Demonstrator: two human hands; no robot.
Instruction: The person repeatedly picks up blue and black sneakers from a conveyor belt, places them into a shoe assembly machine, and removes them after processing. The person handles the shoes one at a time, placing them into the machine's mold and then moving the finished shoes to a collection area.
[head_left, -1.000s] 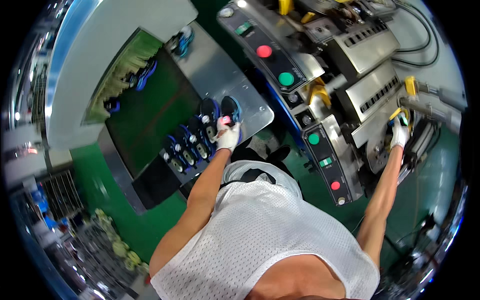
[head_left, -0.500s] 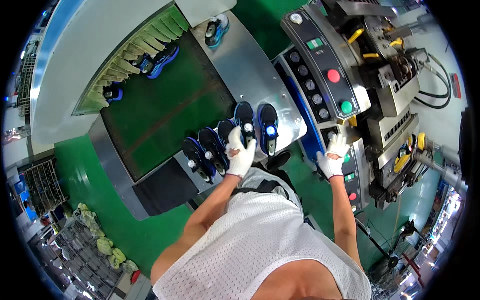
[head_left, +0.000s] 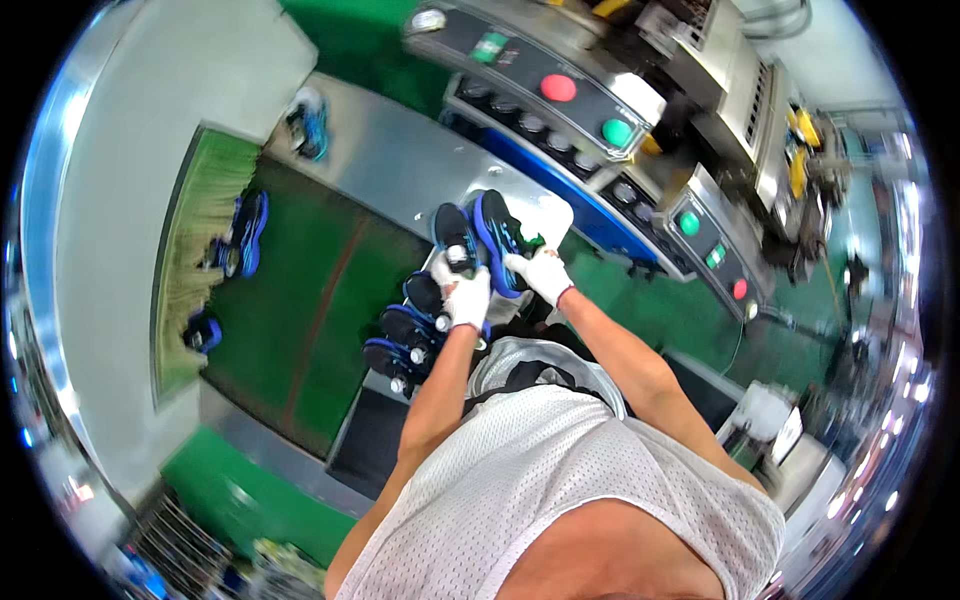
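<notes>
In the head view, a pair of dark shoes with blue soles is near the centre of the frame, at the end of the metal table (head_left: 375, 170). For good handling, I think both hands should stay at the heel ends, so that the uppers are not pressed. It would also be wise to keep the right shoe (head_left: 497, 222), which leans and shows its blue sole edge, from rubbing on the left shoe (head_left: 453, 225), just beside it. The other shoes (head_left: 407, 328), in a row at the lower left of this pair, are better not pushed by the forearm.

About the grip: the gloved right hand (head_left: 542, 275) is closed at the heel of the right shoe, the thumb toward it. The gloved left hand (head_left: 463, 298) has its fingers half bent at the heel of the left shoe; whether it really grips, I cannot tell.
</notes>
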